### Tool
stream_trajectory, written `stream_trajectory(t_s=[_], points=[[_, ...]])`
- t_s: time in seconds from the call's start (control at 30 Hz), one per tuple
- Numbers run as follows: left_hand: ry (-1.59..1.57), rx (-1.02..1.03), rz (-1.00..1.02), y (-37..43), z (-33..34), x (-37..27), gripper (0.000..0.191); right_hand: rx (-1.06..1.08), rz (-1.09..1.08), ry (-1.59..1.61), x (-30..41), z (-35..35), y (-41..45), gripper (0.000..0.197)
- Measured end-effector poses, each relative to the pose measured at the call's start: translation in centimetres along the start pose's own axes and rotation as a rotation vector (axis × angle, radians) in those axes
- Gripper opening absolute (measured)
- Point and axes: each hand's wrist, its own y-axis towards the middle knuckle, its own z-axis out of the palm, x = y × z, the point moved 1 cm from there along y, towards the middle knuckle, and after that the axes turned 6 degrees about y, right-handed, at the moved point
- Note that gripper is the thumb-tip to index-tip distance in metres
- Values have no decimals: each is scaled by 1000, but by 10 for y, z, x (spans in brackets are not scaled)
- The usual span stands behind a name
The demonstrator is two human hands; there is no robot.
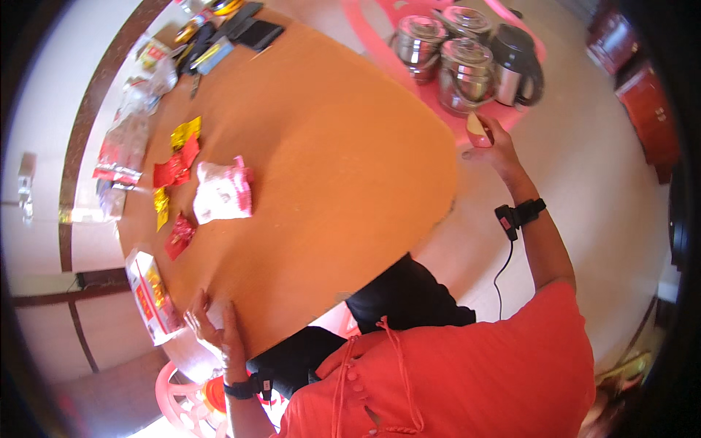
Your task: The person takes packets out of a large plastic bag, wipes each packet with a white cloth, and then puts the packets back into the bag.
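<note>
My right hand [495,145] is held out past the table's edge, near a pink plastic chair with metal pots, its fingers closed on an apple piece [478,131] with red skin and pale flesh. On the wooden tabletop [339,164], near its left end, rests my left hand [216,328], fingers apart and holding nothing. A clear packet [150,295] with red and gold contents lies beside it at the rim. Farther up the table are a pink and white packet [223,191], red wrappers [174,168] and gold wrappers [186,132].
Several lidded steel pots [466,68] and a black and steel jug [515,65] stand on the pink chair [378,38]. Plastic bags [126,142] and a dark flat object [260,35] lie along the table's far side. A cable [497,279] hangs from my right wristband.
</note>
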Motion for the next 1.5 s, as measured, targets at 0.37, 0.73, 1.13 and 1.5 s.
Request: stream_trajectory(t_s=[0.37,0.73,1.13,1.5], points=[[-2,-31,39,-4,4,10,45,624,-360,390,218,1,-79,92],[0,-71,64,-6,-1,14,43,1186,-1052,782,343,81,-153,56],[-77,-85,31,-6,-2,13,45,888,-1250,1064,388,107,-184,22],[-104,-96,19,-4,1,12,46,898,-1277,991,373,116,-190,30]])
